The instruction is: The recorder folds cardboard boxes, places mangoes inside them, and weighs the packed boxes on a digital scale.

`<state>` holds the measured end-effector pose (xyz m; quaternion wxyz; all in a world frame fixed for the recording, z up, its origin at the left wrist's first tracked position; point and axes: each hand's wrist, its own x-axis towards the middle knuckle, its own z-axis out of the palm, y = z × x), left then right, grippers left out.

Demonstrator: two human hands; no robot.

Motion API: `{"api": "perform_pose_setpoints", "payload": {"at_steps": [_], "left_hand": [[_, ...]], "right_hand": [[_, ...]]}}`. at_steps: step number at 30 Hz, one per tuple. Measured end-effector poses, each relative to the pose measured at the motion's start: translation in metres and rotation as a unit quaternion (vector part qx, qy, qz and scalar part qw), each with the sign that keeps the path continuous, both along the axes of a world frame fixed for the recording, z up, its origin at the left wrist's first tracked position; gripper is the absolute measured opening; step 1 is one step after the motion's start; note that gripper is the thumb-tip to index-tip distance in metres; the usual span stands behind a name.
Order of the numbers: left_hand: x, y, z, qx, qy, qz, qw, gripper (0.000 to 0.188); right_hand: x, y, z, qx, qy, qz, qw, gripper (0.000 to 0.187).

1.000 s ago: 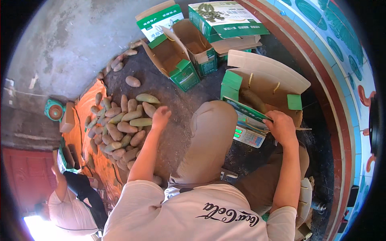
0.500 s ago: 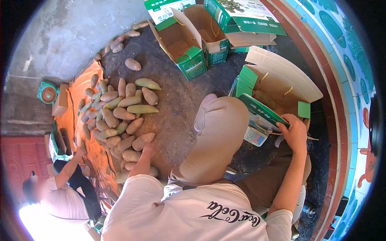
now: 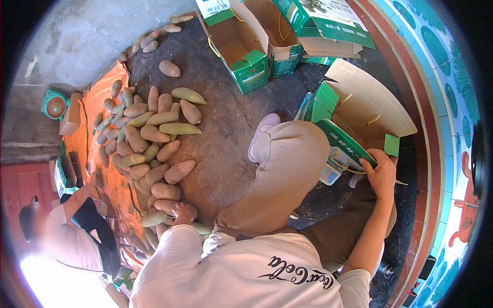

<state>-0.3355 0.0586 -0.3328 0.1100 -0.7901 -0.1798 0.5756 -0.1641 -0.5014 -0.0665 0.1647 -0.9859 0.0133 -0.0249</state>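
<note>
My left hand (image 3: 182,213) is at the near end of a pile of oblong, brownish-pink root vegetables. Its fingers curl over one root vegetable (image 3: 163,206), partly hiding it. On the right, my right hand (image 3: 379,172) grips the near wall of an open green cardboard box (image 3: 340,137). The box stands beyond my bent knee, with flaps raised and yellow cord handles. Something brownish lies inside, mostly hidden by the wall. A few greener roots, such as a long green one (image 3: 181,128), lie among the pile.
More open green boxes (image 3: 251,72) stand at the far middle. An orange sheet (image 3: 92,149) lies under and beside the pile. A co-worker (image 3: 84,231) reaches toward its left side. A tiled wall (image 3: 436,82) curves along the right; loose roots (image 3: 150,38) lie farther off.
My left hand has moved nearer to me along the pile, from one root vegetable to another. My right hand stays on the box wall. The whole view has shifted slightly.
</note>
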Motion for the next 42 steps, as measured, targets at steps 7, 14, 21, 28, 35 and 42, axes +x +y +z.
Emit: {"api": "perform_pose_setpoints", "payload": {"at_steps": [7, 14, 21, 28, 35, 42], "left_hand": [[-0.01, 0.075, -0.015, 0.162, -0.034, -0.073, 0.983, 0.046], [0.007, 0.082, 0.017, 0.151, -0.125, 0.086, 0.977, 0.051], [0.0, 0.112, 0.001, 0.134, -0.174, 0.21, 0.953, 0.055], [0.02, 0.11, 0.016, 0.14, -0.098, 0.178, 0.969, 0.068], [0.056, 0.075, 0.033, 0.086, 0.007, 0.001, 0.996, 0.099], [0.053, 0.07, 0.02, 0.003, 0.025, -0.056, 0.998, 0.094]], "right_hand": [[0.001, 0.006, 0.002, -0.001, -0.006, -0.008, 1.0, 0.024], [0.002, 0.009, 0.004, -0.005, -0.024, -0.007, 1.0, 0.024], [0.003, 0.006, 0.002, -0.021, -0.026, -0.008, 0.999, 0.024], [0.007, 0.01, -0.004, -0.028, -0.03, -0.005, 0.999, 0.024], [0.001, 0.002, 0.004, 0.014, -0.019, 0.0, 1.0, 0.029], [-0.007, -0.002, 0.005, 0.151, -0.04, -0.001, 0.988, 0.039]]}}
